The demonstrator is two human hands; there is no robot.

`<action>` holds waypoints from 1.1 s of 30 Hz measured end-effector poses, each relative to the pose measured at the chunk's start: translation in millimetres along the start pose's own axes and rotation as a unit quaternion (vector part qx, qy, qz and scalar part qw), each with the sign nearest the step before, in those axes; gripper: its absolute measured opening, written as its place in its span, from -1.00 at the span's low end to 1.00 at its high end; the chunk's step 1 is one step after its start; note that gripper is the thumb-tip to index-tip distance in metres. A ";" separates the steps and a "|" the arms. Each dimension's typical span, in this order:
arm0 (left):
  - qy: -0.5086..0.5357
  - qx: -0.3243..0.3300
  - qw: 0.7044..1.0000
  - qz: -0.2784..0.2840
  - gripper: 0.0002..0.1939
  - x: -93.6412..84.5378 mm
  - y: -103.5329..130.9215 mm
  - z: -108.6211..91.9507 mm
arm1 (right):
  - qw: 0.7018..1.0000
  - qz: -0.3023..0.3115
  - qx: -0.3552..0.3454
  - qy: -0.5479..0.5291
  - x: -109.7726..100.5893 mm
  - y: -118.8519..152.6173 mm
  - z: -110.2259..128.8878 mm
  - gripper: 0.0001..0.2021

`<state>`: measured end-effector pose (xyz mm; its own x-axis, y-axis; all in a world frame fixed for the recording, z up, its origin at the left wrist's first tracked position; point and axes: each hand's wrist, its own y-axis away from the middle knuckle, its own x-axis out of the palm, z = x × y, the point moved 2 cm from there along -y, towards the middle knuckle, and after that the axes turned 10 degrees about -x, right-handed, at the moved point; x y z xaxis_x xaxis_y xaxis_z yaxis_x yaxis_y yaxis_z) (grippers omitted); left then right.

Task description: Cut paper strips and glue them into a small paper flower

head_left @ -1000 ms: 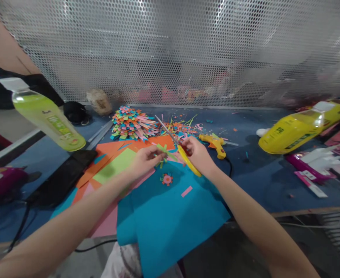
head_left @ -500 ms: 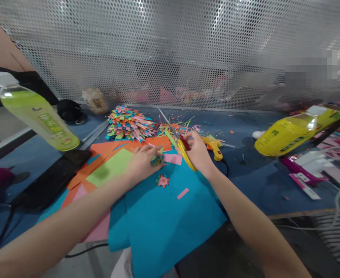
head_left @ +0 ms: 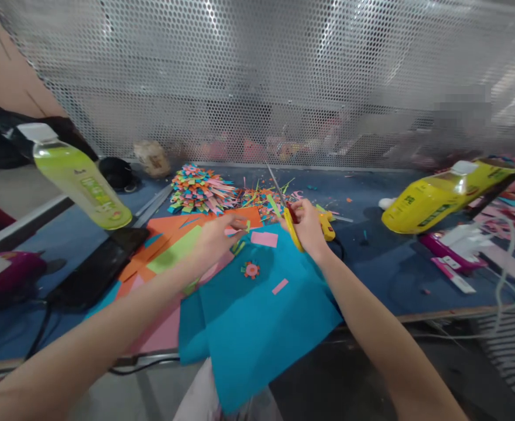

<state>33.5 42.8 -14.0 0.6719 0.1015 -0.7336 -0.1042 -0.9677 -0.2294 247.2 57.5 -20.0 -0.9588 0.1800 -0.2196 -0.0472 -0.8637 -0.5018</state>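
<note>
My left hand is closed, its fingertips pinching a small green paper piece above the blue sheet. My right hand grips yellow-handled scissors, blades pointing up and away. A light green paper strip lies near the right fingertips; whether they hold it too is unclear. Between my hands rests a pink paper rectangle. Closer to me on the blue sheet are a small pink, orange and blue paper flower and a short pink strip.
Behind my hands stand a fringed multicolour paper bundle and scattered paper scraps. A yellow glue gun is partly behind my right hand. To the left are a green bottle and a black phone; a yellow bottle leans at right.
My left hand has lifted slightly with the green piece between its fingertips. The right hand, with the scissors, has shifted a little rightward. The whole view has turned slightly left.
</note>
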 end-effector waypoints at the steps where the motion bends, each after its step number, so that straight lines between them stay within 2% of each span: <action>1: -0.001 0.017 1.000 0.001 -0.82 -2.0 -8.0 -3.6 | 1.000 0.000 0.002 -0.016 -0.7 -2.1 -0.7 -0.59; 5: -0.038 0.130 0.990 -0.026 -0.83 -1.2 -55.6 -20.3 | 0.995 0.010 0.064 -0.072 -1.2 -5.9 -3.4 -0.54; 8: -0.048 0.143 0.987 -0.051 -0.75 5.0 -84.1 -26.8 | 0.991 0.016 0.102 -0.082 -0.7 -4.6 -5.0 -0.52; 10: -0.038 0.135 0.988 -0.062 -0.63 8.3 -87.3 -26.1 | 0.990 0.030 0.109 -0.083 0.3 -3.1 -5.2 -0.52; 12: 0.013 0.120 0.992 -0.035 -0.54 10.6 -77.1 -22.5 | 0.989 0.047 0.112 -0.083 2.2 -0.7 -3.9 -0.52; 14: 0.109 0.073 0.989 0.072 -0.58 14.2 -58.0 -18.0 | 0.987 0.069 0.112 -0.087 5.6 3.0 0.1 -0.52; 15: 0.162 0.033 0.977 0.133 -0.62 16.1 -46.8 -16.1 | 0.986 0.080 0.109 -0.093 7.8 5.4 3.2 -0.52; 17: 0.235 -0.015 0.953 0.191 -0.66 17.8 -24.9 -15.1 | 0.984 0.103 0.096 -0.109 12.9 10.8 10.4 -0.53; 18: 0.249 -0.021 0.947 0.203 -0.70 17.8 -15.4 -15.6 | 0.983 0.114 0.088 -0.115 15.2 13.6 14.0 -0.54; 23: 0.268 -0.018 0.940 0.209 -0.77 12.6 10.0 -16.6 | 0.978 0.150 0.071 -0.129 20.6 21.9 21.1 -0.57; 27: 0.286 -0.030 0.934 0.212 -0.78 7.2 14.8 -13.6 | 0.974 0.183 0.074 -0.112 20.1 23.2 19.3 -0.59; 33: 0.263 -0.036 0.944 0.196 -0.78 8.2 20.0 -10.1 | 0.963 0.236 0.076 -0.109 24.7 28.1 21.1 -0.58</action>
<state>44.4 22.0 -18.1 0.8652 -0.3781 -0.3294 -0.3830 -0.9222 0.0528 216.4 27.7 -21.8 -0.9188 -0.3381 -0.2036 0.3834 -0.8871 -0.2569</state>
